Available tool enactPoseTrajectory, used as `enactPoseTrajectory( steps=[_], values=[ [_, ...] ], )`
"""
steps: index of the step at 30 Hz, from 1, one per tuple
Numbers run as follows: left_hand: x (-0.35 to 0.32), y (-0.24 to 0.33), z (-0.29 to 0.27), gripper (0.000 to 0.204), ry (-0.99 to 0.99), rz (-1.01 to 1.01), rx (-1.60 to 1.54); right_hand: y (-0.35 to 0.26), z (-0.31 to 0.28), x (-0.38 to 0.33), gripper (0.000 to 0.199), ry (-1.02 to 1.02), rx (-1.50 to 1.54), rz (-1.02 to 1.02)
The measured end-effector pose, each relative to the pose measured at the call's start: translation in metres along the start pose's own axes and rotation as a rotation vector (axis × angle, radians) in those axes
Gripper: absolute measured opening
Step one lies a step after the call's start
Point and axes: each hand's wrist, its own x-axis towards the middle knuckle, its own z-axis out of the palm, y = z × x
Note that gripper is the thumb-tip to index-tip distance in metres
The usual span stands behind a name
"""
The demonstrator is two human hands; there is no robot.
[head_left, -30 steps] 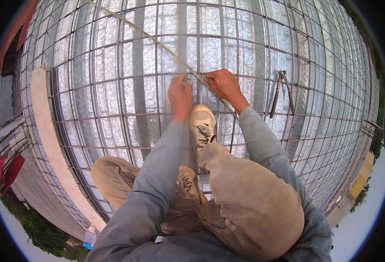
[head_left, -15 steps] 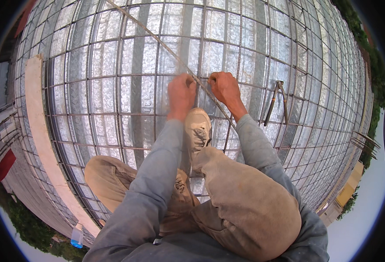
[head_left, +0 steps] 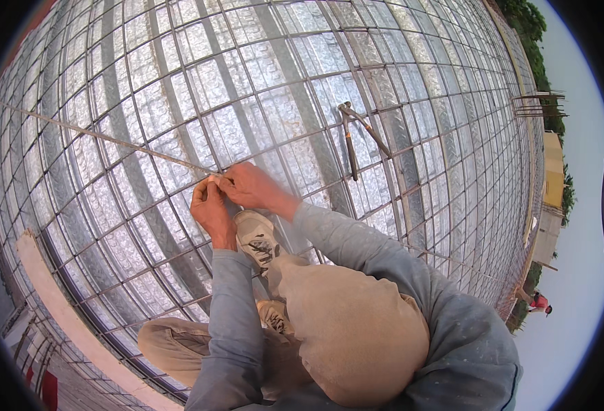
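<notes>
- The person squats on a wide rebar grid (head_left: pixel 411 103) laid over silvery foil sheeting (head_left: pixel 213 82), one pale shoe (head_left: pixel 257 236) planted on the bars.
- Just beyond that shoe, the left hand (head_left: pixel 211 211) and right hand (head_left: pixel 250 186) are brought together, fingertips pinched on a thin tie wire (head_left: pixel 217 180) at a bar crossing.
- From the shoe's far left, a long thin rod (head_left: pixel 103 138) runs slantwise across the grid and ends at the hands.
- Beyond the shoe and to its right, a pair of long-handled pincers (head_left: pixel 356 133) lies on the bars, well apart from both hands.
- Judging by the grip, the tie is being twisted by hand; it should go best with the wire drawn snug around both bars before turning, and the twists kept close to the crossing so the joint doesn't slip.
- The left knee (head_left: pixel 171 342) sits near a pale plank (head_left: pixel 76 329) at the grid's edge.
</notes>
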Motion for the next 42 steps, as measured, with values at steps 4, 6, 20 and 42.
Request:
enactPoseTrajectory(
  steps=[4, 6, 20, 42],
  values=[
    [0.006, -0.004, -0.012, 0.037, -0.121, -0.02, -0.028, 0.008, -0.002, 0.002, 0.056, -0.046, 0.128, 0.036],
    [0.003, 0.001, -0.011, 0.037, -0.155, -0.048, -0.006, 0.016, -0.009, 0.007, 0.055, -0.15, 0.22, 0.206],
    [-0.002, 0.03, -0.022, 0.04, -0.224, 0.196, 0.504, -0.017, -0.001, 0.044, 0.022, -0.094, -0.209, 0.154],
    [0.102, 0.1, 0.01, 0.02, -1.272, 0.944, 1.529, -0.012, -0.015, 0.007, 0.014, -0.124, -0.742, -0.803]
  ],
)
